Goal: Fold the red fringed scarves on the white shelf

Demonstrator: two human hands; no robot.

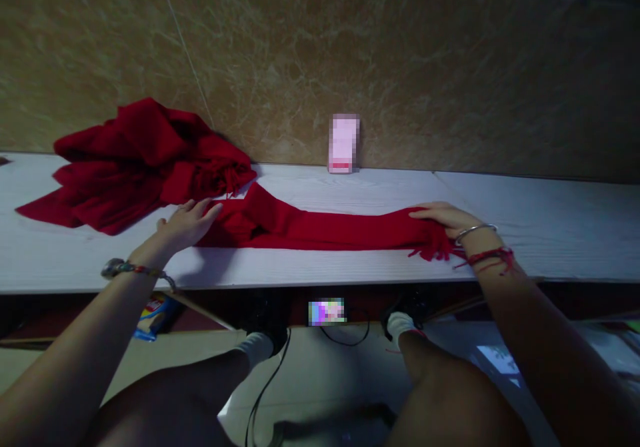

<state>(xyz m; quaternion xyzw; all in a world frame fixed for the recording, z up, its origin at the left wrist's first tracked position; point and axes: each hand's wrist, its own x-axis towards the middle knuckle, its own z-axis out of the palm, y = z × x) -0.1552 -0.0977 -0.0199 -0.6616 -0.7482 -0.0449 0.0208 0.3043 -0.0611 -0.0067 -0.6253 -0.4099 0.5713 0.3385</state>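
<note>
A red fringed scarf [345,229] lies stretched lengthwise along a white board [320,268], with a raised fold near its left part. My left hand [186,226] rests at the scarf's left end, fingers extended and apart. At the fringed right end, my right hand [443,215] lies over the cloth with its fingers stretched out; part of the fringe pokes out below it. Behind my left hand sits a crumpled heap of red cloth [135,167], also with fringe showing. Whether the heap joins the flat scarf cannot be made out.
A pink phone-like object [343,144], blurred, leans on the brown marbled wall [300,54]. Below the board are a blue snack packet [156,314], a blurred bright screen [327,312], black cables [260,394] and my feet.
</note>
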